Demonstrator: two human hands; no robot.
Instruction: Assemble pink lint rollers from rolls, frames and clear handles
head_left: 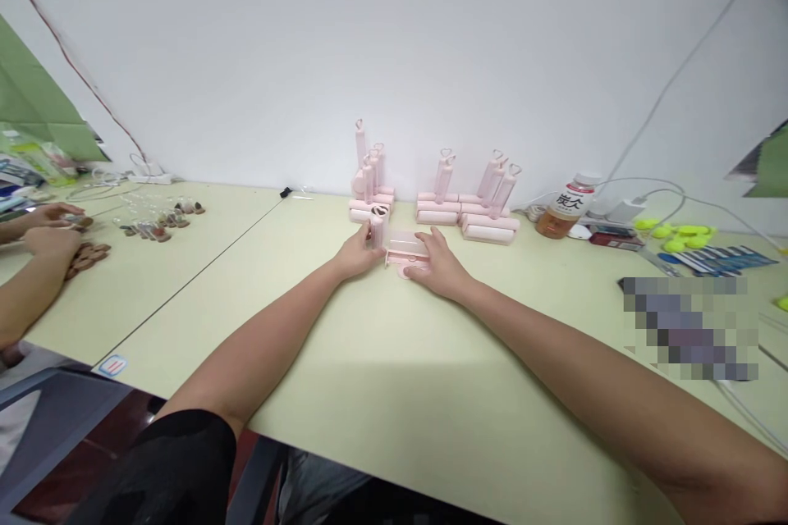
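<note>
My left hand (359, 253) is closed around the upright pink handle (379, 230) of a lint roller, its heart-shaped end on top. Beside it, my right hand (444, 269) grips the right end of that roller's open pink cover (406, 257), which has a clear panel (406, 241) at its back. The cover lies low over the table, and my fingers hide part of it. Behind my hands stand finished-looking pink lint rollers in two groups, a left group (373, 193) and a right group (489, 209), with handles upright.
A bottle with an orange-brown lower part (563, 207) stands right, near cables and yellow-green pieces (680, 235). A pixelated dark object (686, 328) lies nearer. At far left, another person's hands (55, 234) work beside brown pieces (89, 257). A wall (394, 57) rises behind the table.
</note>
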